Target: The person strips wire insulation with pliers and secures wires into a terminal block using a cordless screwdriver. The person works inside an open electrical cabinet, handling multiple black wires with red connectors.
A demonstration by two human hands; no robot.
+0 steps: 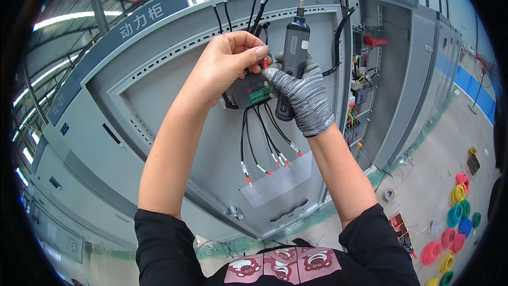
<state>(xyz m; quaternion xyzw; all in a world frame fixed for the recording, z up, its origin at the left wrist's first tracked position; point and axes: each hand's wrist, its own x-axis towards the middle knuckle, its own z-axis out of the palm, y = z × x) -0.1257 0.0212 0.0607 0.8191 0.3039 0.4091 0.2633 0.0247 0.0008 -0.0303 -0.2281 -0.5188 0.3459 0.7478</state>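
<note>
Evidently both hands meet near the upper centre of the frame. The gloved right hand [304, 92] is wrapped around a dark power screwdriver [295, 45], held nearly upright with its bit toward the top edge. The bare left hand [230, 63] has thumb and fingertips drawn together at a small red terminal [265, 63]; whether they pinch it, I cannot tell. Just below sits a dark device [241, 93] with a green terminal block [259, 95], in front of a grey cabinet panel [153, 98]. Black wires [243, 145] with white sleeves and red tips hang beneath it, toward the lower centre. Coloured wire coils [458, 194] lie on the floor at lower right.
</note>
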